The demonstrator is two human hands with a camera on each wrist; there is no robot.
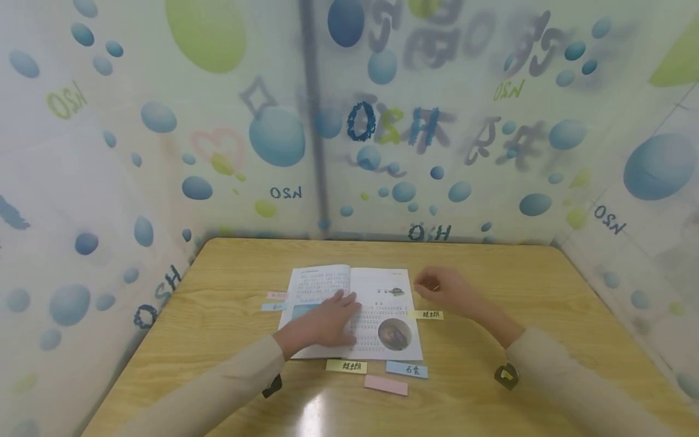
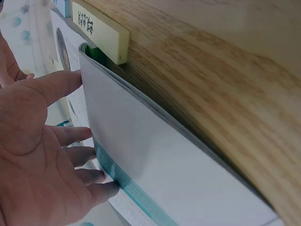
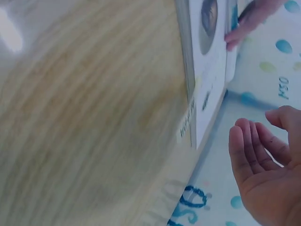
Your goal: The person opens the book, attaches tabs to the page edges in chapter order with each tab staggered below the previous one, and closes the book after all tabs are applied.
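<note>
An open book (image 1: 382, 279) with printed text and pictures lies on the wooden table. My left hand (image 1: 330, 318) rests across its left page and centre fold, fingers extended. In the left wrist view, the fingers (image 2: 77, 155) touch the page near the fold. My right hand (image 1: 445, 291) is raised just right of the book, its fingers loosely bent and holding nothing, as the right wrist view also shows. Beneath it, a yellow sticky tab (image 1: 428, 315) with handwriting sticks out from the book's right edge. A pink tab (image 1: 277, 295) and a blue tab (image 1: 274, 307) stick out at the left.
Below the book lie a yellow note strip (image 1: 346, 366), a blue note strip (image 1: 406, 369) and a pink note strip (image 1: 385, 385). Patterned curtain-like walls (image 1: 382, 182) stand around the table (image 1: 229, 273). A dark wrist device (image 1: 506, 376) is on the right forearm.
</note>
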